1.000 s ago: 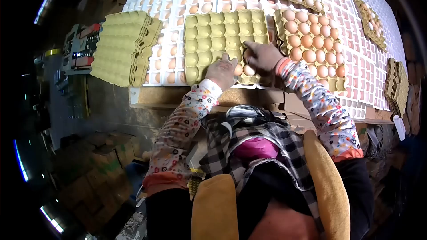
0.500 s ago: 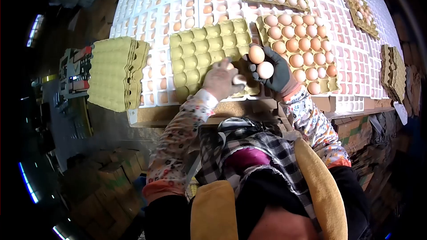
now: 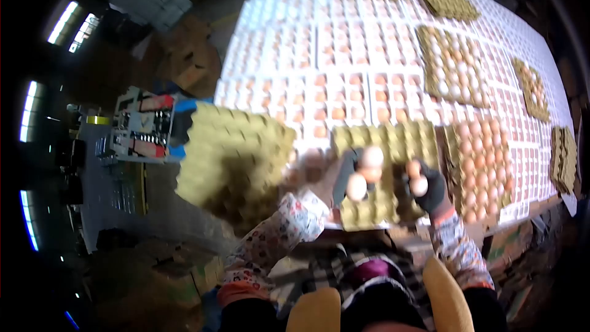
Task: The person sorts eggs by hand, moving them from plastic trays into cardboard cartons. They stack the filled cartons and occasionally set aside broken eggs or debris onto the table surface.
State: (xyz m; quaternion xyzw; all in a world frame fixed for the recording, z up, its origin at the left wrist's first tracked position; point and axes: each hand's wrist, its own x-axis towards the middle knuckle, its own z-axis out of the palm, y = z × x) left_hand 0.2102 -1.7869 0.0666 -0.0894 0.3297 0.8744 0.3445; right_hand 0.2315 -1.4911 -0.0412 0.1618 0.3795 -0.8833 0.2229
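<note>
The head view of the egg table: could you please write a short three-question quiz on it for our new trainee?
1. True or false: the left hand and the right hand both hold eggs.
2. Where is the nearest egg-filled yellowish tray?
A) Left of both hands
B) Between the hands
C) Right of both hands
3. Fill in: the sleeves on the forearms have a ____ print.

Key: 1. True; 2. C; 3. floral

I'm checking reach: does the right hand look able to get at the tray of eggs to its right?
Probably yes: the right hand is near the tray of eggs, nothing visibly between, though held eggs may hinder it.
</note>
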